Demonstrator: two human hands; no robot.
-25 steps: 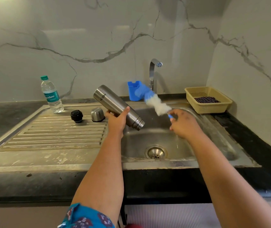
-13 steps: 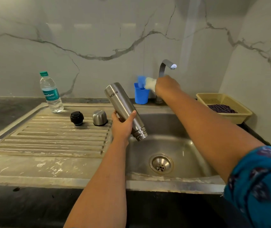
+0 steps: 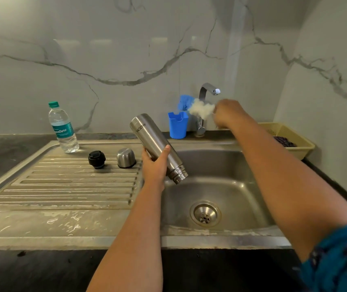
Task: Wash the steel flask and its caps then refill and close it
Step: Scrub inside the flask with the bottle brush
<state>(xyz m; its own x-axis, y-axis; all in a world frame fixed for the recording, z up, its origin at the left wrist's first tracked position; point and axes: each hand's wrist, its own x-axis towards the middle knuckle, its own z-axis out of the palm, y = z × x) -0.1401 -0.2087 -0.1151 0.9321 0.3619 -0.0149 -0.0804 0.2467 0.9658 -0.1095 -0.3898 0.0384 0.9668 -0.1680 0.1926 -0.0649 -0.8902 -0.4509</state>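
Steel flask (image 3: 157, 147): tilted mouth-down over sink (image 3: 221, 186), left hand (image 3: 154, 165) fingers wrapped round it. Right hand (image 3: 229, 113): fingers gripping bottle brush (image 3: 200, 108) above blue cup (image 3: 177, 125).

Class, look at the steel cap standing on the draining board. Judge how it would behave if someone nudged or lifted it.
The steel cap is domed and smooth, so it would probably slip in wet fingers. It stands on the ridged draining board, where a nudge might tip it and set it rolling. It looks hollow and small, so likely light.
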